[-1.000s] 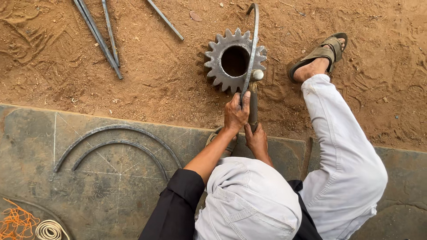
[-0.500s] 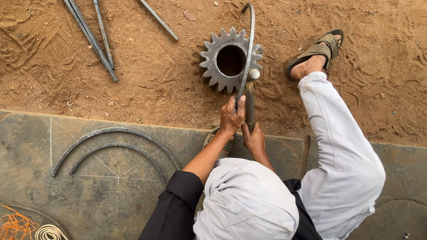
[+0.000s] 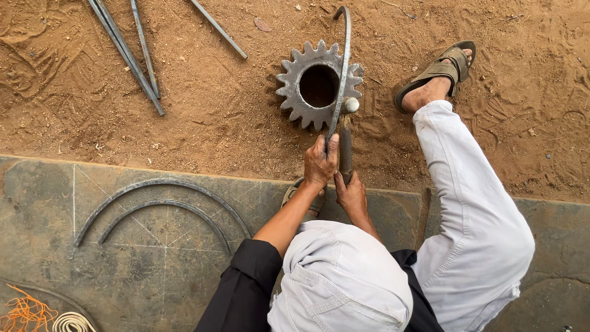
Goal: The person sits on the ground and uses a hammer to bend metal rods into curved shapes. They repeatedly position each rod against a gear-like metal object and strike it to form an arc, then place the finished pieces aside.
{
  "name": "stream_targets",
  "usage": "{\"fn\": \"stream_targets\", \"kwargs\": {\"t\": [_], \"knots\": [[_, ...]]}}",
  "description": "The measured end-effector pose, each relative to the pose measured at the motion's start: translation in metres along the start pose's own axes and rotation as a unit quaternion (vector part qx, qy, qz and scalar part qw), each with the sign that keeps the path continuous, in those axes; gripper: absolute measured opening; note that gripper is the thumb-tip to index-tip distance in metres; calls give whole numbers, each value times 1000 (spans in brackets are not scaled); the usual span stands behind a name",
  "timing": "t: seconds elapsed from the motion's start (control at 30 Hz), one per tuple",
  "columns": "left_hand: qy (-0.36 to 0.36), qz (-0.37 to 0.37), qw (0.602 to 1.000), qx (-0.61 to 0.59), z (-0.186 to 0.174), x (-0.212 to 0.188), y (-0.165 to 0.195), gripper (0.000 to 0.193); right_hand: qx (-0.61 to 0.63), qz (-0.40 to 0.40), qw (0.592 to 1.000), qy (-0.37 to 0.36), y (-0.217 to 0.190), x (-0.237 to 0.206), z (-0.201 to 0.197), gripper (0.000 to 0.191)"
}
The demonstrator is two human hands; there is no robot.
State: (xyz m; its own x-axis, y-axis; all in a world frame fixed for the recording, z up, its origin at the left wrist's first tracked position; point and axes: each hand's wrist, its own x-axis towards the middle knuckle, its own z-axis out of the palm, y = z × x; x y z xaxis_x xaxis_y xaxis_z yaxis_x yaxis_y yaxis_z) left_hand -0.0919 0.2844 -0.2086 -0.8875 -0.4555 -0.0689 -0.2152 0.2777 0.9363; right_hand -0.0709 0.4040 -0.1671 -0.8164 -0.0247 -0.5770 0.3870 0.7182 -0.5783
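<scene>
Hands work close together at the edge of the slab (image 3: pixel 153 270), just below a large steel gear (image 3: pixel 294 86) that lies flat in the sand. Left hand (image 3: pixel 321 163) is closed around the lower end of a curved metal strip (image 3: pixel 343 67), fingers wrapped tight; the strip runs up from the fist, crosses the right side of the gear and ends in a small hook past its top teeth. Right hand (image 3: pixel 351 195) sits just below and to the right, fingers closed on the handle of a hammer (image 3: pixel 346 150); the handle stands nearly upright beside the strip, and the pale, rounded head touches or nearly touches the strip at the gear's right rim; contact cannot be told. A white-trousered leg (image 3: pixel 473 209) stretches to the right, its sandal (image 3: pixel 437 71) on the sand well apart from the gear. Two arc-shaped strips (image 3: pixel 161 195) lie on the slab to the left, over chalk lines. Straight rods (image 3: pixel 126 52) lie on the sand at upper left. Orange cord (image 3: pixel 23 312) and a pale coil (image 3: pixel 72 322) sit at the lower left corner. A pale cap (image 3: pixel 341 280) hides the head.
</scene>
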Motion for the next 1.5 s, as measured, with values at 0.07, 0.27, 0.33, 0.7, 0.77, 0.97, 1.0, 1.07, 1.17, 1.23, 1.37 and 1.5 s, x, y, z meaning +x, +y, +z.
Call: {"fn": "stream_targets", "kwargs": {"t": [0.07, 0.27, 0.33, 0.7, 0.77, 0.97, 1.0, 1.07, 1.17, 1.23, 1.37, 1.5], "knots": [[0, -1, 1000, 3, 1, 0, -2, 53, -6, -1, 1000, 0, 1, 1, 1, 43], [8, 10, 1000, 6, 3, -1, -3, 52, -3, 0, 1000, 5, 1, 0, 1, 43], [5, 6, 1000, -2, 2, 0, -3, 51, 1, 6, 1000, 2, 1, 0, 1, 44], [3, 9, 1000, -1, 2, -1, -2, 54, 0, -2, 1000, 9, 3, 0, -1, 47], [-7, 5, 1000, 4, 3, 0, -2, 56, 0, -9, 1000, 11, 3, 0, -2, 47], [-16, -3, 1000, 15, 2, 0, -2, 61, -4, -7, 1000, 2, 3, 0, -3, 46], [-11, 7, 1000, 14, 2, 0, -2, 60, -6, -7, 1000, 2, 3, 1, -3, 46], [-9, 6, 1000, 11, 1, 1, -1, 59, -3, -10, 1000, 6, 3, 1, -2, 46], [-15, -6, 1000, 11, 1, 2, 0, 57, 3, -5, 1000, 3, 3, 1, -2, 46], [-1, 14, 1000, 19, 0, 2, -1, 57, 6, -1, 1000, 3, 3, 1, -2, 47], [-3, 25, 999, 21, 1, 2, -3, 55, -3, 2, 1000, 2, 3, 1, -2, 47], [-16, -30, 999, -4, -3, 11, -2, 53, 8, 17, 1000, 7, 5, 2, -2, 49]]}}
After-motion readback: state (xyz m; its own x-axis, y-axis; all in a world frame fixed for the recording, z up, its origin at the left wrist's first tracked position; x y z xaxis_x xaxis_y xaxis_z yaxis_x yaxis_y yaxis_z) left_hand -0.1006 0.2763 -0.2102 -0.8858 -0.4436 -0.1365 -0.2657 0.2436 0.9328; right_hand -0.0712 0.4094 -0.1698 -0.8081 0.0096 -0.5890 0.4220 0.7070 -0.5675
